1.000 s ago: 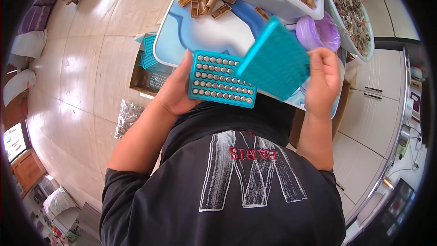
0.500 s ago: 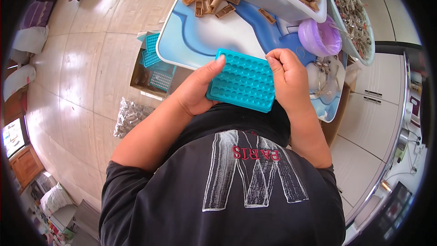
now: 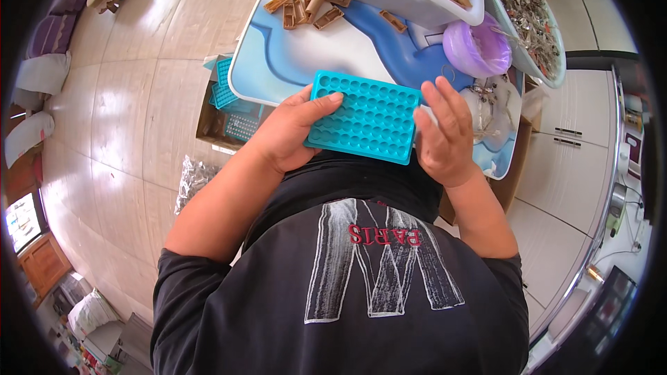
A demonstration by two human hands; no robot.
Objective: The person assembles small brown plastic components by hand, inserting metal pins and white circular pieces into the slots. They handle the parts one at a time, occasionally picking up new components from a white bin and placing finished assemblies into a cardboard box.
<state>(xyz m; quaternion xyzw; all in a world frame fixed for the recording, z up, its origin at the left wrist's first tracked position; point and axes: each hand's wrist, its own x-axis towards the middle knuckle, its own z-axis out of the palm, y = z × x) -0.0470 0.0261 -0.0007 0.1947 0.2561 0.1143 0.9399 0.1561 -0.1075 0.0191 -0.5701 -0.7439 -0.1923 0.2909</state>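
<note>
Gripping one turquoise tray [image 3: 365, 119]: left fingers [image 3: 324, 107].

I am wearing a black shirt [image 3: 340, 340] with short sleeves [image 3: 191, 285], sketchy white bands [image 3: 389, 292] and red letters [image 3: 385, 235] on its front.

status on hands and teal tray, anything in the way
Left hand holding teal dimpled tray. Right hand open beside its right edge, contact unclear. Left thumb overlaps the tray's top face.
</note>
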